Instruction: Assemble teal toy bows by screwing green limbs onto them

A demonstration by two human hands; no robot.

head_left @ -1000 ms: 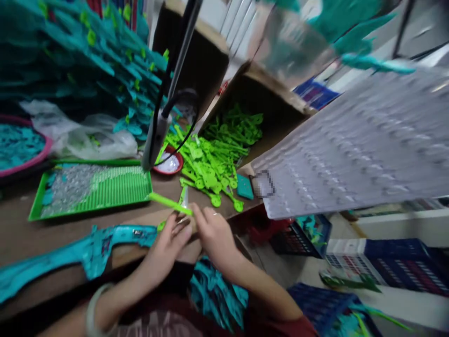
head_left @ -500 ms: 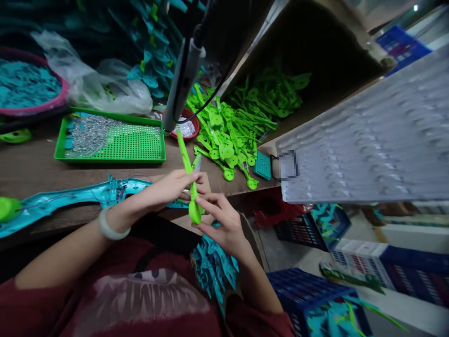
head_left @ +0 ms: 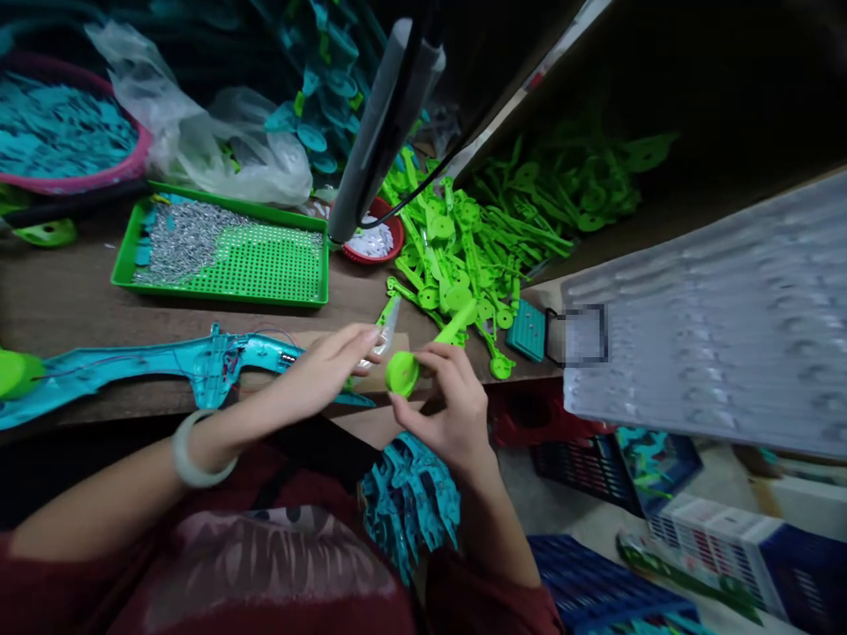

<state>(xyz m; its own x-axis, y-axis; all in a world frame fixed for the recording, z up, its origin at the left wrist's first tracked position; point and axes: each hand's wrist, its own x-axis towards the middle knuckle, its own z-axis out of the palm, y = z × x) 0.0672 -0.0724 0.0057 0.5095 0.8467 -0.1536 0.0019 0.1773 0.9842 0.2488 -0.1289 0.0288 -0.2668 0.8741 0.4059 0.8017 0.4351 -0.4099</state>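
Here the bright green plastic lever with a round disc end [head_left: 414, 362] sits pinched in the right hand [head_left: 446, 410] above the brown table edge [head_left: 79, 309], while the left hand [head_left: 327, 375] grips a small translucent tool [head_left: 386, 322] just beside it.

Left hand [head_left: 329, 370]: forearm reaching in from lower left, bangle at wrist, fingers extended forward, tips pinched together. Right hand [head_left: 448, 413]: raised from below, palm toward body, fingers curled, thumb and forefinger pinched. Hands close together.
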